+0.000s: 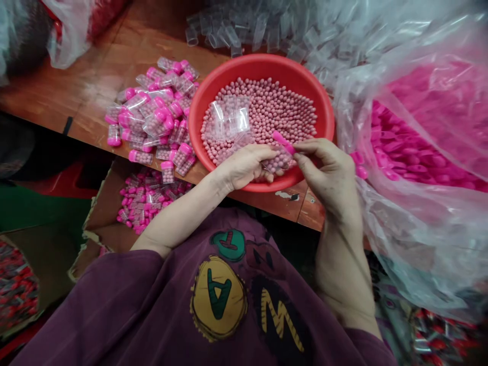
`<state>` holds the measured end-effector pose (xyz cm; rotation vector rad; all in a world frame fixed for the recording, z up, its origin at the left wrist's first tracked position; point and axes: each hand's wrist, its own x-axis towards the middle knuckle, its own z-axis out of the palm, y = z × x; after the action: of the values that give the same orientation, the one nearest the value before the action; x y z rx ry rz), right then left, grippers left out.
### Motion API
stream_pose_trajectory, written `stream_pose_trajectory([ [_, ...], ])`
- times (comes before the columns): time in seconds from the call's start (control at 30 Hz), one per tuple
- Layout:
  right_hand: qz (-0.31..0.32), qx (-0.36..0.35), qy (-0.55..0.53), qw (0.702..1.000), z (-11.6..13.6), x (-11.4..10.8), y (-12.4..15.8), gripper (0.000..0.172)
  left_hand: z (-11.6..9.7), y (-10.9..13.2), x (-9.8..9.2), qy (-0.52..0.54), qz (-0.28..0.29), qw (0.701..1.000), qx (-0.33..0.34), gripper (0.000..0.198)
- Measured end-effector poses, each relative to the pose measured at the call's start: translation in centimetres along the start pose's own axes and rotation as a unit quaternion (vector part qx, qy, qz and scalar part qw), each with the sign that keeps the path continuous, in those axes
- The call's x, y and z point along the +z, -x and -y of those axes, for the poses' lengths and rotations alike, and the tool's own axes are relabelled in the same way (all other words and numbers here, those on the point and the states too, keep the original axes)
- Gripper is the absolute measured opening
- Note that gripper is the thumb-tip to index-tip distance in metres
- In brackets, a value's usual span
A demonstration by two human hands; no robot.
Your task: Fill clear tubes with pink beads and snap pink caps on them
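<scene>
Over the near rim of a red basin [326,96], my left hand [247,165] is closed around a clear tube [277,161] that has pink beads in it. My right hand [328,165] pinches a bright pink cap [284,143] between thumb and fingers, at the end of the tube. Part of the tube is hidden by my fingers. Pink beads [284,109] cover the bottom of the basin. Several empty clear tubes [231,119] lie on the beads at the left.
Bead-filled tubes with pink caps [152,112] are heaped left of the basin. A cardboard box [109,203] below holds more. Loose clear tubes [259,30] lie behind. A plastic bag of pink caps [419,137] stands at the right. The table edge [267,202] runs before me.
</scene>
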<state>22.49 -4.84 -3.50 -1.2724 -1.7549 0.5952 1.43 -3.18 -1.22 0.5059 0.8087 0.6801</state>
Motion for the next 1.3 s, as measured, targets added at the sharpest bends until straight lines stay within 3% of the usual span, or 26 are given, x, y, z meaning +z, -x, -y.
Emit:
stream_pose_trajectory([
  [0.17, -0.062, 0.036, -0.014, 0.997, 0.4, 0.4, 0.2, 0.017, 0.0, 0.2, 0.2, 0.011, -0.009, 1.000, 0.005, 0.023],
  [0.43, -0.030, 0.046, -0.079, 0.995, 1.0, 1.5, 0.2, 0.013, 0.7, -0.3, -0.2, 0.034, -0.023, 0.999, 0.024, 0.012],
  [0.63, -0.009, -0.008, -0.026, 1.000, 1.1, 1.7, 0.2, 0.013, 1.9, -0.7, -0.4, -0.049, -0.054, 0.989, 0.125, 0.022],
  [0.8, 0.022, -0.048, 0.019, 0.998, 2.3, 0.4, 0.2, 0.022, 2.3, -0.8, -0.7, -0.104, -0.058, 0.973, 0.199, 0.026],
  [0.87, 0.037, -0.030, 0.007, 0.999, 2.3, -0.2, 0.0, 0.021, 2.2, -0.7, -0.8, -0.097, -0.042, 0.976, 0.188, 0.035],
  [0.93, 0.038, 0.017, -0.038, 0.998, 1.9, -0.2, -0.6, 0.020, 2.0, -0.5, -0.9, -0.097, 0.010, 0.982, 0.162, 0.045],
  [1.03, 0.034, 0.100, -0.150, 0.983, 1.0, 0.9, -1.9, 0.032, 1.7, -0.3, -1.0, -0.114, 0.083, 0.982, 0.123, 0.046],
  [1.17, 0.021, 0.120, -0.216, 0.969, 0.8, 2.4, -2.7, 0.048, 1.1, 0.1, -1.0, -0.070, 0.047, 0.994, 0.069, 0.039],
  [1.3, -0.022, 0.028, -0.095, 0.995, 1.1, 1.6, -1.0, 0.044, 0.5, 0.0, -0.8, 0.025, 0.004, 0.999, 0.039, 0.027],
])
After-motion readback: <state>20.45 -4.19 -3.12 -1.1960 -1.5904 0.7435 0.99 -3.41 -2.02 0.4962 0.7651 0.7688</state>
